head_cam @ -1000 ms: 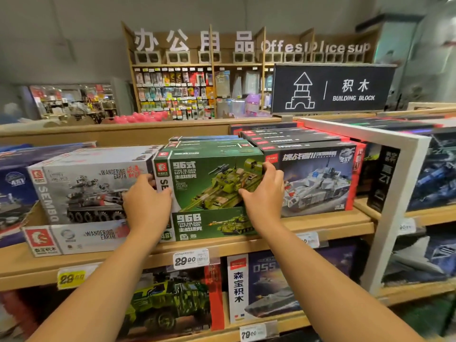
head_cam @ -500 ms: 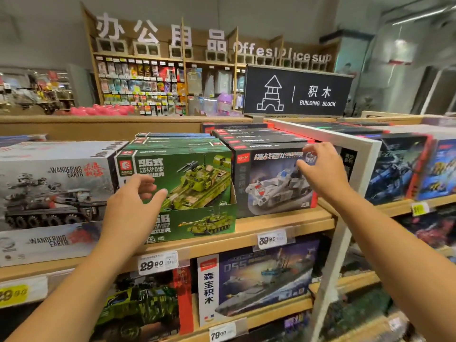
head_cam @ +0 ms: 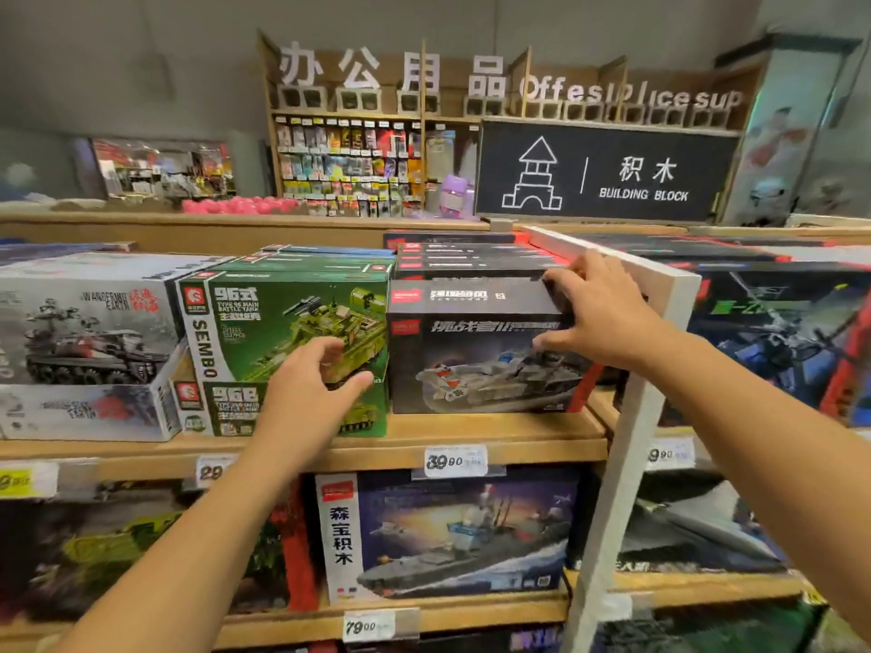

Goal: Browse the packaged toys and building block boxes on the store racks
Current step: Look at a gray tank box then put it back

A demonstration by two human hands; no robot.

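Observation:
A black box with a grey tank picture (head_cam: 476,365) stands on the top wooden shelf (head_cam: 471,440), pulled forward and tilted. My right hand (head_cam: 598,308) grips its upper right corner, fingers over the top and thumb on the front. My left hand (head_cam: 311,388) hovers with fingers spread in front of the green tank box (head_cam: 283,322), just left of the black box, holding nothing. More black boxes (head_cam: 466,261) are lined up behind the black box.
A grey-white armoured vehicle box (head_cam: 85,322) sits at the left. A blue warship box (head_cam: 447,534) stands on the shelf below. A white upright post (head_cam: 636,417) divides the racks at the right. A black Building Block sign (head_cam: 608,172) stands behind.
My right hand has closed on the black box's top corner and drawn it forward. My left hand has moved right, toward the black box's left side.

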